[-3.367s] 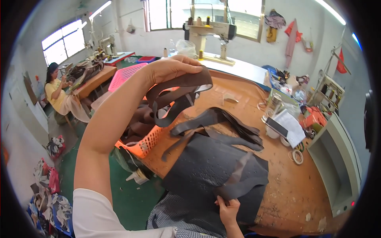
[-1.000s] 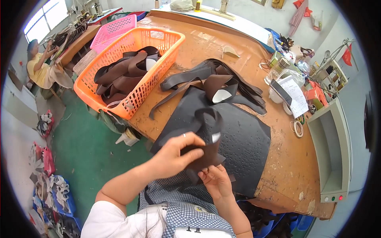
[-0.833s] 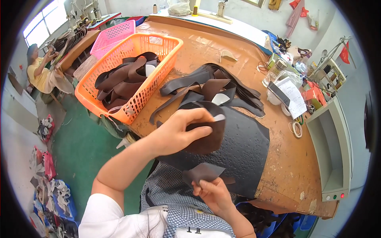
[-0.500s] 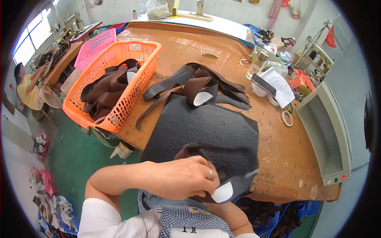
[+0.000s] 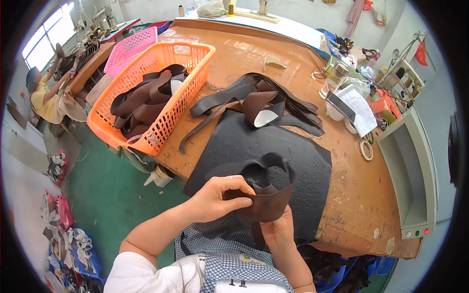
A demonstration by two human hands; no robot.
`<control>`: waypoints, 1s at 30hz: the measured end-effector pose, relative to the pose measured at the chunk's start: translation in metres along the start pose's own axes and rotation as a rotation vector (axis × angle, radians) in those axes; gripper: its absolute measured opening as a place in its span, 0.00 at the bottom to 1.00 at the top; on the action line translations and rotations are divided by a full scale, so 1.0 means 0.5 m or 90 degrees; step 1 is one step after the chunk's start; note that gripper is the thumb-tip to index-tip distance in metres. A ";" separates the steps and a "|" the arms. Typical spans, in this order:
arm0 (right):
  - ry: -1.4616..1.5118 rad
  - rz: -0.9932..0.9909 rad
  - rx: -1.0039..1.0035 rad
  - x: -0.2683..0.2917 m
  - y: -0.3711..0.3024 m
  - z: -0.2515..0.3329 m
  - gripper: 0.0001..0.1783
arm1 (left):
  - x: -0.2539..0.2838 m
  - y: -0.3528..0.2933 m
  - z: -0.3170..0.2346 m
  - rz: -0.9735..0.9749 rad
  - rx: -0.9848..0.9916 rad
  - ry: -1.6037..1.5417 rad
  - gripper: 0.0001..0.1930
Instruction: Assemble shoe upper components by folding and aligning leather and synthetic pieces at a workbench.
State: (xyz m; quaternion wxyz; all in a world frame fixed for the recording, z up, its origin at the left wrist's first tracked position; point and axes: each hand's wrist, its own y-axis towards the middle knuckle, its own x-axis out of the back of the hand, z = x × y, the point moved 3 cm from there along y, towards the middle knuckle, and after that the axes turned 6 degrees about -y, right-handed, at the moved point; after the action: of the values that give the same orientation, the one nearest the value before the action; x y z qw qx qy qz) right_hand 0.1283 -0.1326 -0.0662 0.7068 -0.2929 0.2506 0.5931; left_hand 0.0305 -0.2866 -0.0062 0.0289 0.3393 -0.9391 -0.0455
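Left hand (image 5: pixel 220 196) back on the left, brown strip (image 5: pixel 271 206) now bent into a loop.

Half a second ago my left arm crossed in front of me, hiding my right hand (image 5: pixel 278 228); now that one shows below the strip. White patch on the strip has dropped out of sight. Orange basket (image 5: pixel 184 108) and strip pile (image 5: pixel 293 100) haven't moved on the table (image 5: pixel 354 205).

Basket is left, part full of brown strips; pile lies past the black mat (image 5: pixel 312 168), one end over its far edge. Phone (image 5: pixel 340 106), paper (image 5: pixel 362 116) and tape roll (image 5: pixel 365 150) off right. Loop blocks part of the mat.

Strip: dark brown, smooth, open loop facing up, held above the mat. Left thumb and forefinger pinch its left side. Right fingertips hidden behind the lower edge, can't tell if they're closed.
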 end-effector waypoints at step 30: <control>0.071 -0.034 -0.051 0.020 -0.005 -0.008 0.15 | -0.025 0.009 -0.008 -0.095 0.058 -0.047 0.12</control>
State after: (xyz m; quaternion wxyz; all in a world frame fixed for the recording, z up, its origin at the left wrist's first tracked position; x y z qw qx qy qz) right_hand 0.1324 -0.1289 -0.0759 0.6953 -0.3597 0.2576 0.5664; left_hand 0.0377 -0.2756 -0.0022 -0.0249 0.4071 -0.9129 -0.0173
